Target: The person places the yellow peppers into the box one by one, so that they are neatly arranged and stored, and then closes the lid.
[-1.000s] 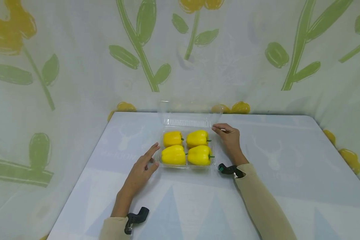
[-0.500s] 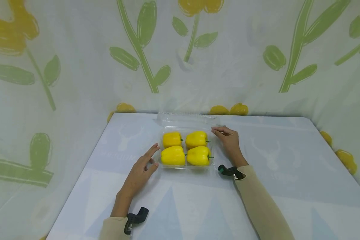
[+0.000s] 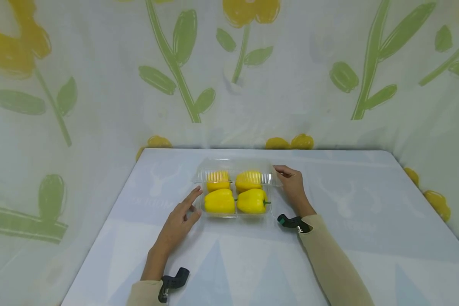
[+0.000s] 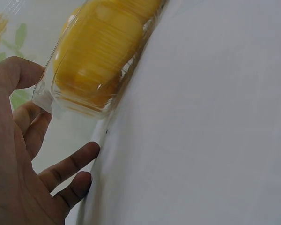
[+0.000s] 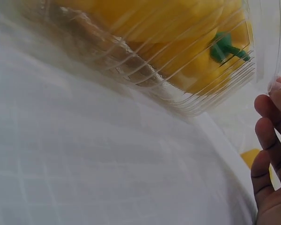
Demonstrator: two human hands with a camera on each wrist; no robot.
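Observation:
Several yellow bell peppers (image 3: 219, 202) with green stems lie in a clear plastic clamshell container (image 3: 237, 216). Its ribbed lid (image 3: 267, 178) tilts forward from the far edge, overlapping the back peppers in the head view. At the lid's right edge, my right hand (image 3: 293, 187) pinches the thin plastic rim; the right wrist view has the thumb and fingertips (image 5: 263, 105) there. Along the container's left side, my left hand (image 3: 176, 225) has its fingers spread, touching the wall. The left wrist view shows the thumb (image 4: 29, 74) at the container's corner, lower fingers on the table side.
The container stands near the far edge of a white and pale blue table (image 3: 344, 246). Behind it hangs a pale curtain (image 3: 290, 85) with green leaves and yellow flowers. Each wrist wears a black camera mount, such as the left one (image 3: 176, 279).
The lid has swung from upright behind the peppers forward and down over the back pair, with my right hand on its edge. My left hand stays at the container's left side.

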